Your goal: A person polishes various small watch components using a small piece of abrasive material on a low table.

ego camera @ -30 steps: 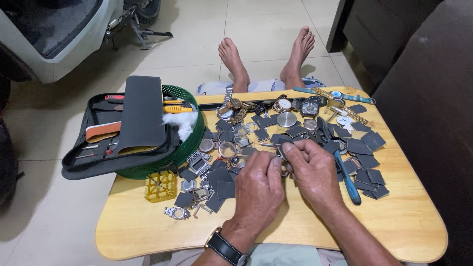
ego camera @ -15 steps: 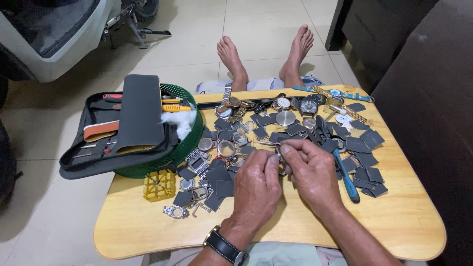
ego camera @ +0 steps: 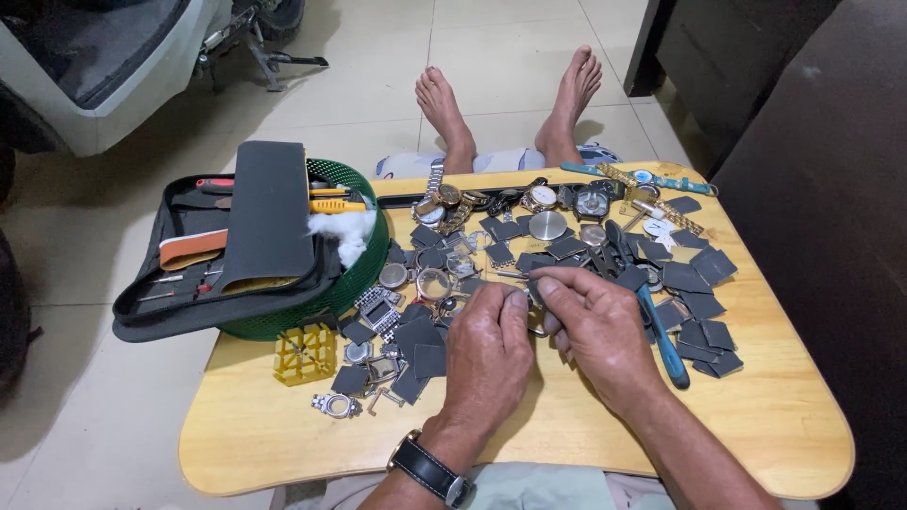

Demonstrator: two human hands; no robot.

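At nine o'clock: lying open across a green basket (ego camera: 364, 283), a black tool case (ego camera: 189, 283). At seven o'clock: sitting on the wooden table (ego camera: 756, 425), a yellow case holder (ego camera: 304, 354). At centre: left hand (ego camera: 487, 354) and right hand (ego camera: 595, 326) meeting, fingers closing together on a small metal watch part (ego camera: 536, 300); long axis and heading too hidden to tell. At three o'clock: lying just beside the right hand, a blue-handled tool (ego camera: 661, 340), running from eleven to five o'clock. At twelve o'clock: resting in a row, wristwatches (ego camera: 543, 196).
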